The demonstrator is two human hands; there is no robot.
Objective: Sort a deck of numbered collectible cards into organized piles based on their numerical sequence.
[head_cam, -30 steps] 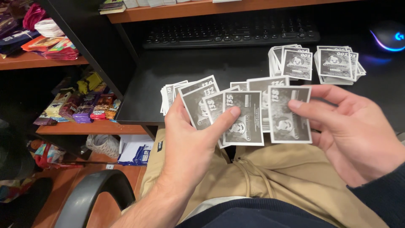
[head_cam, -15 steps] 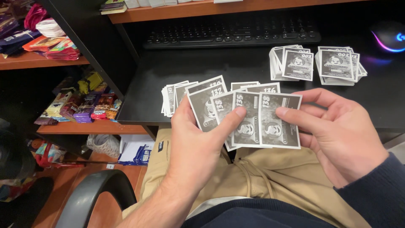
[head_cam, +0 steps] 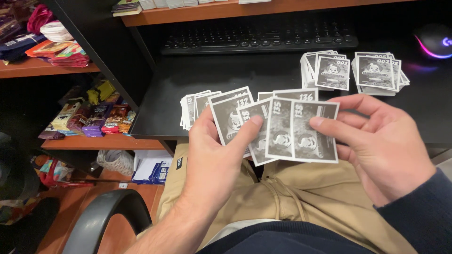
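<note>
My left hand [head_cam: 214,160] holds a fan of several grey-and-white printed cards [head_cam: 263,124] above my lap, thumb pressed on their faces. My right hand [head_cam: 386,146] grips the rightmost card [head_cam: 313,131] of the fan by its right edge, index finger on its face. On the black desk [head_cam: 197,80] behind lie one spread pile of similar cards [head_cam: 193,106] at the left and two stacks [head_cam: 329,70] [head_cam: 379,73] at the right.
A black keyboard [head_cam: 259,37] sits at the back of the desk and a mouse [head_cam: 435,40] with purple light at the far right. Wooden shelves [head_cam: 89,141] at the left hold colourful packets [head_cam: 94,117]. A black chair armrest [head_cam: 101,218] curves at the lower left.
My right hand slid its card leftward into the fan, so the cards now overlap more closely. My left thumb shifted up onto the fanned cards.
</note>
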